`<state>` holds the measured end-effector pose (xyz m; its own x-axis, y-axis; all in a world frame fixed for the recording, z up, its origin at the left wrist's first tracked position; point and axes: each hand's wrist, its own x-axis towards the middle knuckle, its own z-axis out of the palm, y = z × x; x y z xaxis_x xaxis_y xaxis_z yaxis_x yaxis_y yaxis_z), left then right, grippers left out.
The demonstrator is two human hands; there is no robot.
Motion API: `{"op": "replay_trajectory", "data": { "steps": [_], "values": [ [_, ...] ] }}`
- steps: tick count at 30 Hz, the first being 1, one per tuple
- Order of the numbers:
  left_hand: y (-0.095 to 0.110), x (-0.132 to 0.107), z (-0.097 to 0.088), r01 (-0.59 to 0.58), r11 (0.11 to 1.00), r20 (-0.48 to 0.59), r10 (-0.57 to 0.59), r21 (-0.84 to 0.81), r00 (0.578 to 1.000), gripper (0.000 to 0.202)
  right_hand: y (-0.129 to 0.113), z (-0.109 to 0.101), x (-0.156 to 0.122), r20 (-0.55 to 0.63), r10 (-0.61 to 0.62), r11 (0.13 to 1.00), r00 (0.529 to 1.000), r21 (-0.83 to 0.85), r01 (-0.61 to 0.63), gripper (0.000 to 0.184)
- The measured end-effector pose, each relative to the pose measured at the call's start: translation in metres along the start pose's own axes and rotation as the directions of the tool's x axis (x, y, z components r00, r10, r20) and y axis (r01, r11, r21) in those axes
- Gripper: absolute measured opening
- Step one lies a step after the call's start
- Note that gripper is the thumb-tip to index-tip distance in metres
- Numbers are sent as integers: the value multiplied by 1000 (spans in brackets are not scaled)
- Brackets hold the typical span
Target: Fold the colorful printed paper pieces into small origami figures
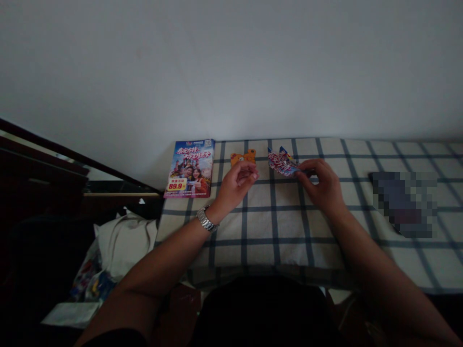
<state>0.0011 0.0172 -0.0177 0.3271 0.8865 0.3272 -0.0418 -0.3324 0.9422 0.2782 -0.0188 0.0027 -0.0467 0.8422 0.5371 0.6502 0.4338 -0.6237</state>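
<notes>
Dim, grainy light, palest on the wall, with dark lower corners.

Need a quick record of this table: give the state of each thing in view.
left hand: curled, holding nothing visible
right hand: pinching the folded leaflet
folded leaflet: creased, held up
metal wristwatch: fastened on the left wrist
brochure: closed, lying flat
orange cut-out card: lying flat
checked tablecloth: spread

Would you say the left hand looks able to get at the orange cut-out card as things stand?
Probably yes: the left hand lies just in front of the orange cut-out card, with nothing visible between; the folded leaflet in the right hand is off to one side.
</notes>
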Motion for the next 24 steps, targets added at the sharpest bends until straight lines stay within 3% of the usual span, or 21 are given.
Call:
{"op": "replay_trajectory", "data": {
  "steps": [7,11,15,24],
  "values": [
    [1,-2,0,-27,998,-7,27,57,1000,28,-1,1,-3,34,63,994,997,83,-66,16],
    [5,-2,-1,-190,954,-3,196,232,981,40,-5,2,-5,126,77,982,989,163,-97,20],
    [12,0,-2,-329,850,83,325,412,942,49,-7,4,-7,214,53,971,975,219,-101,20],
    [14,-4,1,-314,843,132,286,437,949,33,-3,8,-11,281,18,970,960,228,-85,21]
  ]
}}
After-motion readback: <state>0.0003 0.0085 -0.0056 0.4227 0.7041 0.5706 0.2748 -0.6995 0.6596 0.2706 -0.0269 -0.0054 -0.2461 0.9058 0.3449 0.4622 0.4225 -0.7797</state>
